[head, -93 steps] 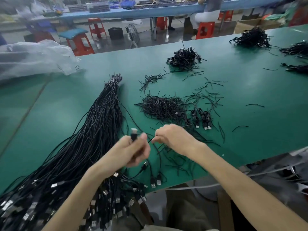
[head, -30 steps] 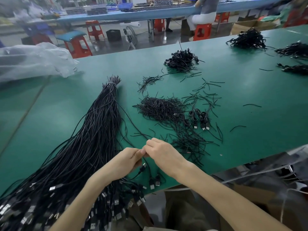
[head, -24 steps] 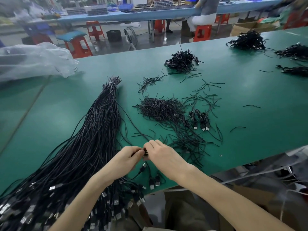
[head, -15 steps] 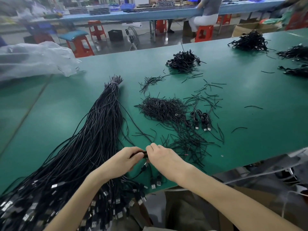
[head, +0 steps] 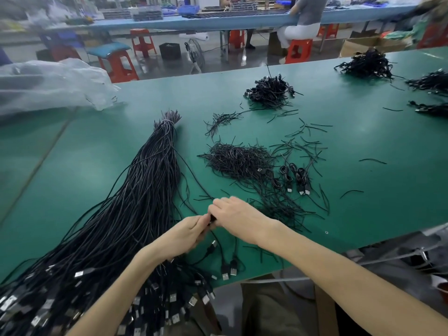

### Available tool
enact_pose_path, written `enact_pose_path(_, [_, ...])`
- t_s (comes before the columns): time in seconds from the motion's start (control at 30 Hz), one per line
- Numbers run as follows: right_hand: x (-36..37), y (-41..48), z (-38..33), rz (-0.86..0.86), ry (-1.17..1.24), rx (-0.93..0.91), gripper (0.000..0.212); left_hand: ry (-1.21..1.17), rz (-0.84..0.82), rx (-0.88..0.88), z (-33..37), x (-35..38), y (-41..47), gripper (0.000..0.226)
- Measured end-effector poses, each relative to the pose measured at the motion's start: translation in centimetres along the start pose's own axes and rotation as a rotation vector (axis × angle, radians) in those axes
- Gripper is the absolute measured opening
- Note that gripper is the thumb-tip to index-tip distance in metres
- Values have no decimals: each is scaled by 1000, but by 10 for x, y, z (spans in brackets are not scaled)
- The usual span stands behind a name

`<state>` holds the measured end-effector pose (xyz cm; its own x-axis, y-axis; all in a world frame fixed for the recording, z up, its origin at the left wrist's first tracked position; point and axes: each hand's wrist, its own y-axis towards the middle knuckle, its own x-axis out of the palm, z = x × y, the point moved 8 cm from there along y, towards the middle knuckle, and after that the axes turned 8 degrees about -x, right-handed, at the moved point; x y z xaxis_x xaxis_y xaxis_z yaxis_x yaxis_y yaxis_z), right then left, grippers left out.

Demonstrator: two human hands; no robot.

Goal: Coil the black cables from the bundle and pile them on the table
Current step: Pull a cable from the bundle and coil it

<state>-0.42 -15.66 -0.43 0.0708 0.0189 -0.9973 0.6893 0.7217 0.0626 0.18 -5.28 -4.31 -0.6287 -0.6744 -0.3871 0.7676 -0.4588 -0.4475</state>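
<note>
Bundle (head: pixel 135 214) spans lower left to centre of table (head: pixel 363 141), mostly uncoiled; left hand (head: pixel 186 235) and right hand (head: pixel 238 218), apart three seconds ago, now meet at lower centre, fingers curled, pinching one small cable (head: pixel 212 218); coil judged nearly finished, due for coiled cables (head: pixel 294 177) right of centre.

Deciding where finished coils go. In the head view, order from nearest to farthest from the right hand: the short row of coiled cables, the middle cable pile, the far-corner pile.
1. Short row of coiled cables, just ahead-right of the right hand.
2. Middle cable pile, farther up the table.
3. Far-corner pile, by the far edge, right.
</note>
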Motion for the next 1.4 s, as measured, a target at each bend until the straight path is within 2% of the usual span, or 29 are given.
enact_pose_path(0.1, [-5,5,41,42,-90,185,60,-120,191,-39,-20,-22,11,38])
enact_pose_path(0.13, [-12,3,61,107,-49,289,66,-182,243,-54,-27,-31,13,39])
enact_pose_path(0.23, [-25,-14,123,346,169,667,62,-349,339,-36,-40,-46,11,42])
enact_pose_path(0.3, [-12,-20,153,319,305,868,60,-408,381,-5,-42,-46,8,41])
enact_pose_path(0.43, [24,-16,169,134,482,1055,69,-481,387,18,-44,-47,7,41])
enact_pose_path(0.5, [28,-12,171,125,450,1066,67,-509,377,14,-45,-49,6,40])
enact_pose_path(0.57, [28,-11,174,126,392,1056,55,-508,369,16,-44,-48,4,40])
enact_pose_path(0.77, [22,-21,182,168,428,1030,19,-469,349,-5,-41,-45,4,40])
enact_pose_path(0.97, [9,-35,184,206,390,1008,15,-445,341,-14,-39,-42,3,38])
enact_pose_path(1.07, [3,-49,185,238,388,1022,21,-424,342,-18,-38,-41,2,39])
enact_pose_path(1.2, [-6,-68,180,385,591,1017,29,-403,366,-33,-37,-41,3,38])
enact_pose_path(1.3, [-13,-75,172,483,800,976,20,-392,372,-54,-38,-43,6,37])
enact_pose_path(1.4, [-16,-79,165,472,788,952,15,-337,356,-68,-33,-40,9,34])
